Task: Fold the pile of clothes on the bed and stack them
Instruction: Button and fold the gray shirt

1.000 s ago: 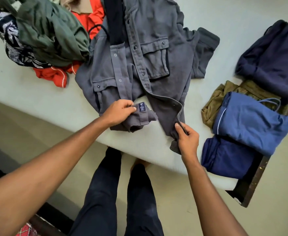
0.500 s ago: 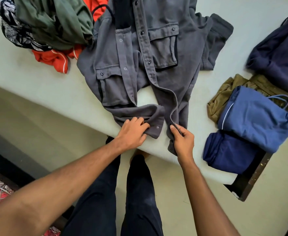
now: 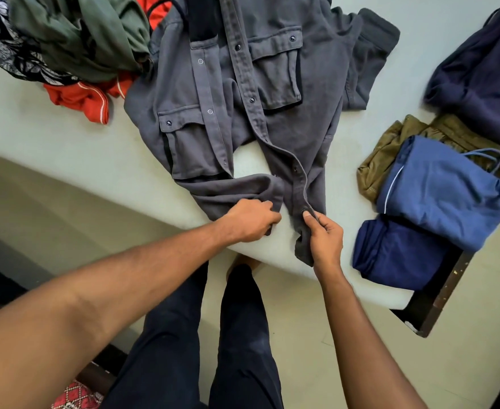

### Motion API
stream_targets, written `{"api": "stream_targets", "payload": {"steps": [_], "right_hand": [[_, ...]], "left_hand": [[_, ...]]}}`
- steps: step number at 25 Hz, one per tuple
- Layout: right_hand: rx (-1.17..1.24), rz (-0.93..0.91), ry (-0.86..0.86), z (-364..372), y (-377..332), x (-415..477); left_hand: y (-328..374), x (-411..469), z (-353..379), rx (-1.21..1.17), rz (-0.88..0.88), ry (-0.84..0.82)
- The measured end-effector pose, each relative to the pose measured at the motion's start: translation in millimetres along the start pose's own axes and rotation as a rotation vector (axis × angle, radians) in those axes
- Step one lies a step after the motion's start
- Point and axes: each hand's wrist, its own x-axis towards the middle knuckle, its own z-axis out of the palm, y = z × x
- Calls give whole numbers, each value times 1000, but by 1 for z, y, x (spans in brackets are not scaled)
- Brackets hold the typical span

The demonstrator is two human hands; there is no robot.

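gray shirt [image 3: 243, 113]: lies open on bed [image 3: 51, 149], 2 big pockets, snap buttons | left hand [image 3: 250, 219]: grabs bunched bottom edge | right hand [image 3: 325, 240]: pinches other bottom edge

With my left hand [image 3: 250, 219] I grip the bunched left hem of the grey shirt [image 3: 243, 93] spread on the bed [image 3: 65, 149], while my right hand [image 3: 325, 240] pinches its right snap placket, beside the folded stack [image 3: 437, 196].
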Motion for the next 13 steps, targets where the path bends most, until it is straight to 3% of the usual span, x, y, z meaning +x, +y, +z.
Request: {"api": "stream_targets", "payload": {"steps": [3, 5, 9, 13], "right_hand": [[94, 16, 70, -1, 0, 2], [71, -39, 94, 0, 2, 5], [44, -92, 66, 10, 4, 2], [42, -42, 21, 18, 8, -1]], "left_hand": [[-6, 10, -12, 38, -5, 114], [-7, 7, -16, -126, -84, 194], [7, -9, -1, -576, -456, 333], [27, -16, 19, -570, -684, 384]]}}
